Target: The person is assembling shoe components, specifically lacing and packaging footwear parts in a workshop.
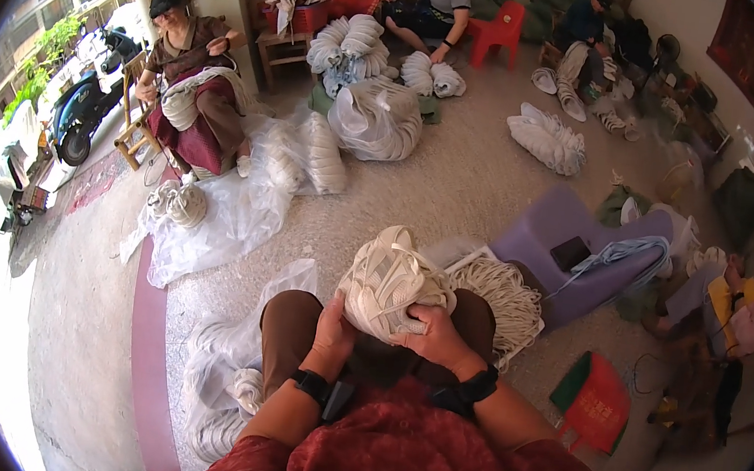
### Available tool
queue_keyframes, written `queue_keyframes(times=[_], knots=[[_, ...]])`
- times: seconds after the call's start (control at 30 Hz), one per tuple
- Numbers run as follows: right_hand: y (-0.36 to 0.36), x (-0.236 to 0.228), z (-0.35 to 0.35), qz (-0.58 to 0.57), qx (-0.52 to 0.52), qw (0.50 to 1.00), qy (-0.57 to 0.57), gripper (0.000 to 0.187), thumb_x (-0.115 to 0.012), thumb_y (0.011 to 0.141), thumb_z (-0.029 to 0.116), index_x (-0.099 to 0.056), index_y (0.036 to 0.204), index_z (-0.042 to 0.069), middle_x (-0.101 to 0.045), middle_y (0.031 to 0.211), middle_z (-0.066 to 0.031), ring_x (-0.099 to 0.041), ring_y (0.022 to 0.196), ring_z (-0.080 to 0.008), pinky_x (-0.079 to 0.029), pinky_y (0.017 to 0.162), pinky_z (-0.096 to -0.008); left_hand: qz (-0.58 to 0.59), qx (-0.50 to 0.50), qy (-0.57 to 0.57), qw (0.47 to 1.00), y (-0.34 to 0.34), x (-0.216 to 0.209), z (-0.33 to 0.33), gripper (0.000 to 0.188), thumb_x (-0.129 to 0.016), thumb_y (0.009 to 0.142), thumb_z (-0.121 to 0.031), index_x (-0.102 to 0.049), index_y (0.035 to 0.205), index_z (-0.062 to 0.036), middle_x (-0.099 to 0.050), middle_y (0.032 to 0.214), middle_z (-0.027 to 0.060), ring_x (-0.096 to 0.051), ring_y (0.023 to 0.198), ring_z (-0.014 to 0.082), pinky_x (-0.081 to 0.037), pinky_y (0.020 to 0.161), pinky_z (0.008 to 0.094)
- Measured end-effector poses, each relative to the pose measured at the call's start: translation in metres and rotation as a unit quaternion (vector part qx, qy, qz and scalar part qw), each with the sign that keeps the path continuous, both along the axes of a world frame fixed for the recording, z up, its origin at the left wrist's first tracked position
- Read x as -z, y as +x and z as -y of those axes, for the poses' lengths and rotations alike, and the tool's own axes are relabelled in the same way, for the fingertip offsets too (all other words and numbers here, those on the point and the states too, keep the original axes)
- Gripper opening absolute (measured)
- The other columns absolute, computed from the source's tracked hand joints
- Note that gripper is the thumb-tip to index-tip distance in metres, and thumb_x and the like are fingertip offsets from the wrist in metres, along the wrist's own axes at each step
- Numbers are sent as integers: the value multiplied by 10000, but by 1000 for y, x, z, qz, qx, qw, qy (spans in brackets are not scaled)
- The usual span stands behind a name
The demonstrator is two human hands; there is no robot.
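Holding cream bundle (393,279), fingers (427,323) on both sides

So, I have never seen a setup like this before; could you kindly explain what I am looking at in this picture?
Of course. There is no robot here: a seated person works with two bare hands. This single picture comes from a wide fisheye camera worn on that person's head, looking down, so edges curve and the rim is dark. Its left is the person's left.

The left hand and right hand grip a pale bundle from either side, above the lap. Both wrists wear black bands.

There is no worktable in front. On the floor lie wrapped pale bundles to the left; to the right stands a purple seat with light-blue cords on it. Other people sit further off.
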State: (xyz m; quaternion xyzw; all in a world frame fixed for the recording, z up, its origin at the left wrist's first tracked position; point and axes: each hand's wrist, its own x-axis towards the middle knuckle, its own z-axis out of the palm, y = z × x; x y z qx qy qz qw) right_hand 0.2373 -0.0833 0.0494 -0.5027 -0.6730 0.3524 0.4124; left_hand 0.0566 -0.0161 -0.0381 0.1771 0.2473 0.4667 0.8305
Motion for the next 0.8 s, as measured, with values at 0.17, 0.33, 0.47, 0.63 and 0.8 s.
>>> queue_keyframes(times=[0.17, 0.33, 0.47, 0.63, 0.8], knots=[[15, -5, 18, -190, 14, 981, -39, 407, -719, 705, 111, -581, 1052, -49, -630, 1003, -93, -572, 951, -162, -440, 850, -286, 19, 5, 42, 999, 15, -39, 12, 542, -418, 923, -356, -361, 1321, 8, -427, 1337, 140, -417, 1223, 279, -303, 1041, 401], [48, -29, 32, -143, 26, 988, -58, 536, -747, 691, 208, -547, 1125, -34, -601, 1067, -104, -554, 1011, -195, -422, 890, -308, -69, 11, 182, 981, 34, -86, 14, 415, -462, 923, -252, -443, 1241, 13, -529, 1212, 114, -494, 1130, 220, -370, 974, 361], [66, -20, 54, -247, 45, 960, -124, 627, -767, 693, 211, -492, 1212, -9, -585, 1124, -102, -525, 1065, -197, -396, 930, -315, -115, 8, 264, 958, 61, -101, 12, 391, -508, 910, -165, -435, 1256, 2, -516, 1236, 100, -493, 1117, 192, -366, 964, 324], [58, -11, 73, -204, 3, 977, -63, 625, -768, 692, 239, -497, 1205, 6, -560, 1150, -138, -521, 1075, -236, -396, 932, -334, -157, 31, 294, 942, 65, -114, 26, 429, -509, 910, -177, -401, 1279, 12, -506, 1244, 112, -484, 1132, 200, -361, 971, 330], [43, 3, 82, -98, 29, 992, 68, 690, -733, 725, 202, -398, 1307, 43, -438, 1315, -151, -402, 1231, -271, -315, 1027, -357, -162, 65, 330, 928, 71, -123, 33, 511, -535, 887, -167, -335, 1305, 47, -451, 1287, 160, -468, 1156, 252, -359, 984, 390]])
